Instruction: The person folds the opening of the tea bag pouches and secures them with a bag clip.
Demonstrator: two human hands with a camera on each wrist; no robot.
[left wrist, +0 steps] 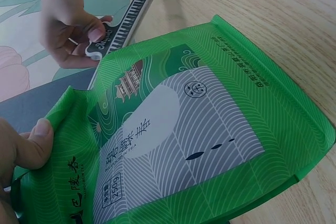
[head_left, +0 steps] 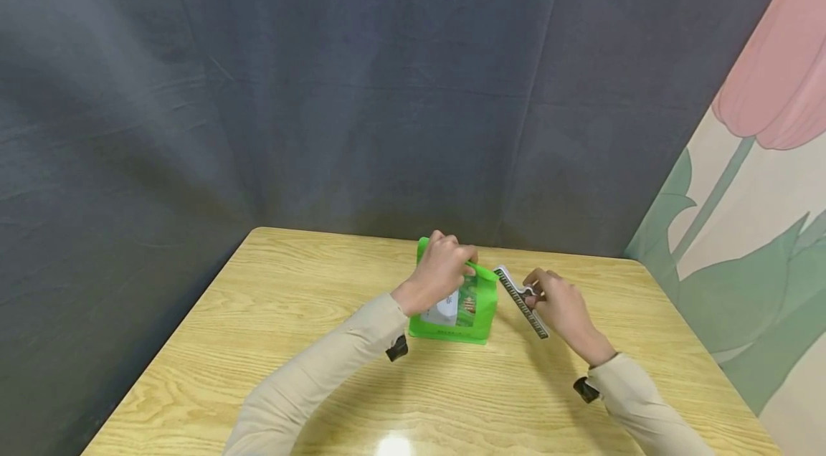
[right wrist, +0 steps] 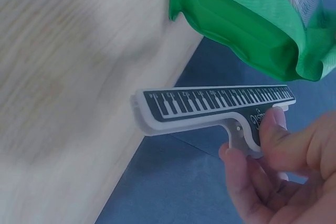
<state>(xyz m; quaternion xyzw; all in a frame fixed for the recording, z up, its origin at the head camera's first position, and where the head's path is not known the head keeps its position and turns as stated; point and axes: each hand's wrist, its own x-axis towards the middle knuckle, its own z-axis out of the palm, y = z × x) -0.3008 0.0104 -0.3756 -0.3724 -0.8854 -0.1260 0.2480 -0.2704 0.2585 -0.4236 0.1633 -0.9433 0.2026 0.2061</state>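
A green tea bag (head_left: pixel 480 309) with a grey label and a pagoda picture stands upright near the back of the table. My left hand (head_left: pixel 442 271) grips its folded top edge; in the left wrist view the thumb presses on the green film. To the right of the bag, my right hand (head_left: pixel 560 304) pinches a long clip (right wrist: pixel 215 106) by its handle. This clip is white with a black-and-white piano-key pattern, and its long edge slants beside the bag, apart from it. The bag's side fold (right wrist: pixel 236 30) shows in the right wrist view.
The wood-grain table (head_left: pixel 290 298) has its back edge against a dark grey curtain (head_left: pixel 387 97). On the right rises a wall (head_left: pixel 761 226) painted with a pink tulip and green leaves. Black wrist bands (head_left: pixel 586 390) sit at both cuffs.
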